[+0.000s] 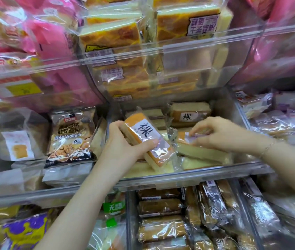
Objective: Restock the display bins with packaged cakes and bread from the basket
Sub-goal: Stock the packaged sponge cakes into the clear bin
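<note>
The left hand (125, 141) grips a wrapped cake (147, 141), thumb curled over its white label, fingers behind the far edge. The cake is tilted, its orange top turned up, and sits over the front left of a clear bin (197, 173) in the middle row of the shelf. The right hand (220, 135) reaches into the same bin, fingertips pinching the wrapper of a second cake (197, 148) that lies flat just beside the first. A thin bracelet (267, 148) circles the right wrist.

Around both hands the bin holds more of the same pale sponge slices, one at the back (190, 112) showing the same white label. To the left, in the next compartment, stands a dark bag of rye walnut bread (71, 136), with a clear bag of bread (16, 138) beside it.

Above, a clear bin (161, 51) is stacked with yellow cheese cakes in criss-cross wrappers. Pink bags (40, 47) fill the bin to its left, and more pink fills the upper right.

Below the hands, a lower bin (161, 219) holds brown rolls in clear wrap, lying in rows. A purple and yellow pack (25, 231) shows at lower left. No basket is in view.
</note>
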Tool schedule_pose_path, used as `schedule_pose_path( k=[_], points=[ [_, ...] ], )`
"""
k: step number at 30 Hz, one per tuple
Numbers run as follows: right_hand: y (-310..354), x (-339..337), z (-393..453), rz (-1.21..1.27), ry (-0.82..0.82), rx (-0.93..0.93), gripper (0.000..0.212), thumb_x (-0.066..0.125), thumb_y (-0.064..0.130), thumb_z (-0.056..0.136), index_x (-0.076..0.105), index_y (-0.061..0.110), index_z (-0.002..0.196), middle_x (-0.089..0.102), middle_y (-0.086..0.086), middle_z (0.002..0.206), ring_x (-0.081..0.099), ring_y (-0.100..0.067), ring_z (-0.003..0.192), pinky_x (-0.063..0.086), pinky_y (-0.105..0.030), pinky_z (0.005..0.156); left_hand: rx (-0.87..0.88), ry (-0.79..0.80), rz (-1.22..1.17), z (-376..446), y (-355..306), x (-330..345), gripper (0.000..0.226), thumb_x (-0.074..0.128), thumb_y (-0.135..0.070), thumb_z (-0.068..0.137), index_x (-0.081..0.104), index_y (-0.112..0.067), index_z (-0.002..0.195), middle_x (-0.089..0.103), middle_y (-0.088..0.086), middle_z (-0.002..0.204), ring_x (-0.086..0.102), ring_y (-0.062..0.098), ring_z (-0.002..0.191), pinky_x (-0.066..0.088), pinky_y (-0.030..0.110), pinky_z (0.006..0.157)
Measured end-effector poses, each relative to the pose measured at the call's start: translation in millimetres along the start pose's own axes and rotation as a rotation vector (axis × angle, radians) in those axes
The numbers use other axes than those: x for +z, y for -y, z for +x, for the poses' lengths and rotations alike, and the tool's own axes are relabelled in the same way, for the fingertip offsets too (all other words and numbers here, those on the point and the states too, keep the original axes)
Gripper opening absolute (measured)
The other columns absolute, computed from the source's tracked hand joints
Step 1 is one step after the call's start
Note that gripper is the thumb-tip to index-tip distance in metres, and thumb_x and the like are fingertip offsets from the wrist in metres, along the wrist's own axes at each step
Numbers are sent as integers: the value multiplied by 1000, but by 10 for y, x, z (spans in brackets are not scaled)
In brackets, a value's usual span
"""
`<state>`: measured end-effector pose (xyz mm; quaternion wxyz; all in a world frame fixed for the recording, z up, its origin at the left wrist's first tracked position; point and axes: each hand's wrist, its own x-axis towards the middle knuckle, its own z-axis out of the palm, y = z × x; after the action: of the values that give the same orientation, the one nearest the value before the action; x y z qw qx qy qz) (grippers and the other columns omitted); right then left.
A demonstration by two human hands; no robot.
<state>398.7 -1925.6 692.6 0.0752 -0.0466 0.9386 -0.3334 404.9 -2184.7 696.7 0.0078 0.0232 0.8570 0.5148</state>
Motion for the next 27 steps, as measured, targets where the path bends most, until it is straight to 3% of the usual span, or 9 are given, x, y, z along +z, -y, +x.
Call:
schedule_pose_path(
  k=[3, 5, 9, 13, 15, 18, 22, 24, 27],
  points=[
    [-48, -125, 25, 2, 79, 126, 67, 79, 26, 70, 48, 25, 129, 55, 6, 106, 56, -10, 86, 45, -20, 73, 76, -44, 166, -50, -87, -82, 91, 82, -62, 43, 34, -38, 115, 53, -14, 117, 53, -4, 102, 46, 17, 78],
    [-1, -89, -1, -163, 220, 151, 58, 80, 28, 69, 52, 15, 119, 60, 5, 93, 56, -5, 70, 43, -14, 57, 121, -26, 256, -63, -133, -163, 111, 78, -69, 37, 22, -49, 130, 48, -13, 122, 49, 6, 112, 43, 34, 93],
    [87, -8, -45, -387, 189, 102, 49, 75, 22, 71, 36, 15, 100, 57, 1, 74, 54, -6, 50, 40, -18, 40, 128, 56, 281, -69, -154, -381, 74, 68, -81, 37, 47, -55, 103, 51, -14, 112, 57, 4, 99, 50, 40, 88],
    [57, 80, -39, -889, -166, -154, 54, 59, 32, 80, 24, 20, 120, 49, 0, 104, 55, -22, 92, 36, -29, 61, 92, 70, 299, -70, -119, -521, 62, 73, -77, 38, 43, -43, 80, 69, -14, 93, 67, 11, 85, 54, 47, 78],
    [47, 73, 9, -743, -190, -155, 62, 64, 28, 76, 25, 23, 123, 41, -1, 104, 51, -24, 96, 39, -30, 63, 106, 51, 195, -63, -125, -521, 61, 78, -70, 38, 44, -42, 80, 70, -9, 91, 69, 15, 82, 56, 48, 75],
    [100, -25, 84, -190, -70, -11, 84, 77, 29, 64, 25, 30, 131, 39, 0, 96, 55, -24, 86, 45, -23, 60, 125, 44, -82, -23, -143, -431, 71, 84, -54, 43, 48, -53, 104, 68, 2, 97, 71, 16, 80, 59, 39, 69],
    [164, -128, 128, 194, -214, 122, 96, 82, 54, 47, 35, 25, 125, 55, -2, 111, 61, -17, 92, 55, -35, 67, 82, 66, -248, 5, -144, -186, 67, 87, -33, 49, 55, -48, 106, 65, 6, 99, 69, 27, 92, 55, 50, 82],
    [181, -190, 83, 117, -279, 158, 93, 76, 64, 48, 38, 24, 123, 51, -1, 114, 56, -16, 95, 49, -31, 68, 80, 45, -165, 0, -113, -105, 56, 89, -31, 55, 51, -37, 95, 63, 5, 96, 67, 20, 85, 56, 44, 73],
    [189, -302, -51, -75, -348, 95, 87, 72, 65, 55, 39, 23, 123, 46, 1, 107, 49, -16, 91, 39, -30, 72, 196, 72, 300, 5, -89, -58, 48, 79, -52, 57, 40, -36, 81, 58, -9, 74, 51, -3, 59, 38, 23, 49]
  ],
)
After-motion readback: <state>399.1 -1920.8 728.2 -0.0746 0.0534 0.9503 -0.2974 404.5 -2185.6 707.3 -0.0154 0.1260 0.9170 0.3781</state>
